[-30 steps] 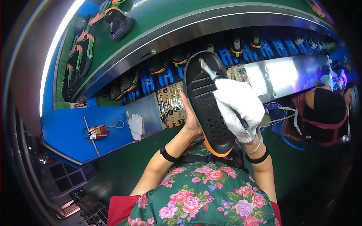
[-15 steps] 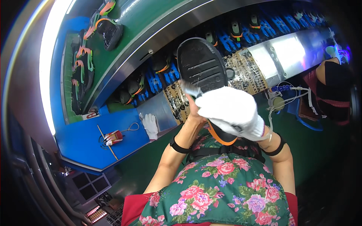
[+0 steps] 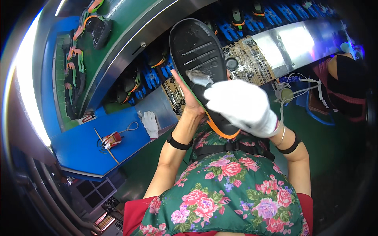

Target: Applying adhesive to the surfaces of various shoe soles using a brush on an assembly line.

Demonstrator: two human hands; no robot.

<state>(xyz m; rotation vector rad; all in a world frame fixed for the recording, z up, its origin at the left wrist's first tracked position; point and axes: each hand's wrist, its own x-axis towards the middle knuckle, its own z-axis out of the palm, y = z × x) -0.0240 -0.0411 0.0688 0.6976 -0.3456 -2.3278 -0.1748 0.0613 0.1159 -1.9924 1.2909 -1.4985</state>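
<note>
A black shoe sole (image 3: 197, 45) with raised bars and a wet sheen at its far end is tilted up in front of me. Its near end has an orange rim. My bare left hand (image 3: 190, 101) supports it from beneath, fingers along the left edge and a fingertip showing at the right edge. In a white knitted glove, my right hand (image 3: 241, 104) is closed round a small brush whose handle is hidden. The pale, blurred bristles of the brush (image 3: 200, 78) lie over the middle of the sole.
Behind the sole runs a metal ledge (image 3: 287, 51), partly wrapped in printed tape. Blue racks (image 3: 271, 15) with several shoe parts stand beyond. On the blue table (image 3: 75, 137) lie a red-labelled container (image 3: 112, 139) and a white glove (image 3: 150, 124). Another person's arm (image 3: 342, 69) is at right.
The sole has shifted up and left in view. The brush has moved from the sole's left edge onto its middle, with my gloved hand following.
</note>
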